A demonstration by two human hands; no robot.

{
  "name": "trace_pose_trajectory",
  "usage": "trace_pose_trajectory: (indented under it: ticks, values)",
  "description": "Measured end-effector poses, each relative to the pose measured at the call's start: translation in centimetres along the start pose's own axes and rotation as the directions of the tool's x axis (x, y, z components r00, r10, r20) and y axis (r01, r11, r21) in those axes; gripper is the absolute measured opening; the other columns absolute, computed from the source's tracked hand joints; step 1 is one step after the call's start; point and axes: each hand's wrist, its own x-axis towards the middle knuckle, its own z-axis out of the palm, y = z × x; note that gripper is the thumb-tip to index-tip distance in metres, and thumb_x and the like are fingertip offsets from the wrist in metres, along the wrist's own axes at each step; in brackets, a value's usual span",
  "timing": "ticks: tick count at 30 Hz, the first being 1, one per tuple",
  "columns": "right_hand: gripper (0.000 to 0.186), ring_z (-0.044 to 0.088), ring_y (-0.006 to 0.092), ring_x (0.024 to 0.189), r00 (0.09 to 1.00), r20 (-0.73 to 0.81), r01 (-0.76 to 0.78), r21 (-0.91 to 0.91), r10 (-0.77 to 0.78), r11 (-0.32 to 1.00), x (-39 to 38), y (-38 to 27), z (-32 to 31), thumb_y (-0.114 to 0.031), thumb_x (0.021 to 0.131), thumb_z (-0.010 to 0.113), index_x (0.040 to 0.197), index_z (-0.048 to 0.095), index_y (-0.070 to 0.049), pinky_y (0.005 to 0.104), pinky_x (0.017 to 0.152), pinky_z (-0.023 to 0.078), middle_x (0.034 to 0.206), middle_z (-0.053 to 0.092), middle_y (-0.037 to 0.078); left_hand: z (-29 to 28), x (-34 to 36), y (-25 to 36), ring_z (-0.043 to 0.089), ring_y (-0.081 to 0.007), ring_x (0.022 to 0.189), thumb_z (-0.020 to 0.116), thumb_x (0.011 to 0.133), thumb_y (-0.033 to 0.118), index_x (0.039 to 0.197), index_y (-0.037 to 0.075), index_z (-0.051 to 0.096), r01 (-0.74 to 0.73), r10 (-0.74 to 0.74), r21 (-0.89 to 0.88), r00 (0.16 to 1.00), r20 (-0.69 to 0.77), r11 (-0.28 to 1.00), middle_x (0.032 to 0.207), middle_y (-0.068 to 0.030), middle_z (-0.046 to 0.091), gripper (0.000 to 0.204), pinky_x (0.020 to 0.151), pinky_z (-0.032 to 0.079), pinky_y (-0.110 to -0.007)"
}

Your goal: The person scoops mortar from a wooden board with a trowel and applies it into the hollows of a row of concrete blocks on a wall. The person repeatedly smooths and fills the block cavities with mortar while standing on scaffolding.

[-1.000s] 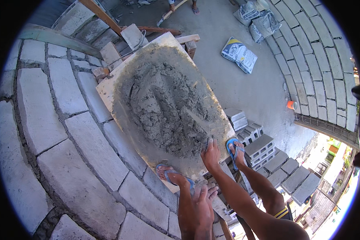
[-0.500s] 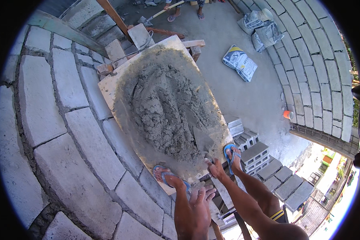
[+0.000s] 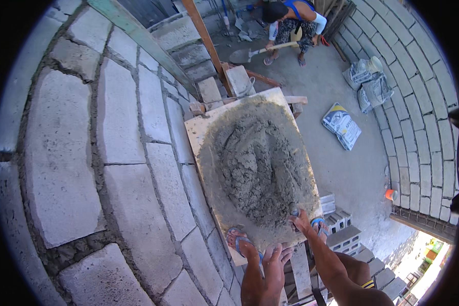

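Note:
A heap of wet grey mortar [image 3: 252, 168] lies on a wooden board [image 3: 195, 128] in front of my feet. My right hand [image 3: 302, 222] grips a trowel [image 3: 294, 209] at the heap's near right edge. Little of the trowel shows; its blade is hidden in or behind the mortar. Just off the near edge of the board, my left hand [image 3: 274, 261] is held open, with fingers apart and nothing in it.
A block wall [image 3: 122, 204] with mortar joints runs along my left. Beyond the board, a co-worker [image 3: 293, 23] bends with a shovel [image 3: 242, 55]. Bags [image 3: 341, 126] lie on the floor to the right. Hollow blocks [image 3: 346, 239] are stacked beside my right foot.
The view has tipped up and leftward, so more of the co-worker shows. The trowel blade, visible before on the near right of the mortar, is now out of sight.

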Motion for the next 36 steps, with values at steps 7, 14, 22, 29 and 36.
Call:
trace_pose_trajectory:
  ticks: [7,14,22,29,36]
  values:
    - [0.028,0.054,0.0176,0.067,0.971,0.199,0.171,-0.175,-0.135,0.970,-19.2,-13.2,-4.4,-0.016,0.082,0.060,0.107,0.054,-0.006,0.0349,0.058,0.046,0.084,0.052,0.010,-2.0,6.2,2.8,0.073,-0.0285,0.092,0.065,0.097,0.028,0.124,0.010,0.061,-0.194,0.183,-0.130,0.978,-0.097,0.972,0.111,-0.0106,0.071,0.033,0.082,0.054,-0.042]
    - [0.059,0.048,0.0208,0.120,0.954,0.273,0.006,-0.431,0.124,0.902,-38.7,-29.3,-0.9,-0.039,0.088,0.062,0.140,0.046,-0.017,0.0415,0.096,0.046,0.141,0.033,0.023,-12.5,-4.2,5.3,0.074,-0.0287,0.084,0.062,0.095,0.020,0.122,0.003,0.060,-0.501,0.458,-0.194,0.860,-0.227,0.844,0.098,-0.0141,0.073,0.032,0.068,0.057,-0.035]
    - [0.035,0.053,0.0203,0.056,0.711,0.673,0.096,0.193,-0.203,0.976,-56.6,-50.0,17.4,-0.021,0.083,0.052,0.115,0.050,-0.005,0.0383,0.051,0.047,0.078,0.055,0.009,-23.2,-14.2,7.9,0.070,-0.0255,0.081,0.070,0.089,0.030,0.104,0.001,0.066,-0.497,0.517,0.157,0.768,-0.379,0.853,0.092,-0.0117,0.069,0.033,0.070,0.056,-0.037]
    - [0.017,0.054,0.0185,0.050,0.691,0.514,0.410,0.300,-0.508,0.861,-60.6,-64.7,34.9,-0.018,0.091,0.050,0.102,0.048,-0.005,0.0354,0.042,0.046,0.073,0.057,0.009,-21.9,-24.3,24.4,0.064,-0.0270,0.091,0.069,0.089,0.034,0.110,0.004,0.058,-0.624,0.640,0.145,0.731,-0.238,0.767,0.101,-0.0121,0.064,0.038,0.077,0.051,-0.040]
    - [0.027,0.061,0.0203,0.053,0.726,0.416,0.626,-0.067,-0.548,0.777,-65.6,-67.1,43.6,-0.015,0.095,0.056,0.099,0.041,0.008,0.0393,0.041,0.056,0.070,0.053,0.010,-20.8,-34.3,33.5,0.059,-0.0284,0.101,0.068,0.090,0.037,0.115,0.007,0.051,-0.720,0.733,0.166,0.680,-0.030,0.674,0.110,-0.0126,0.059,0.044,0.085,0.047,-0.042]
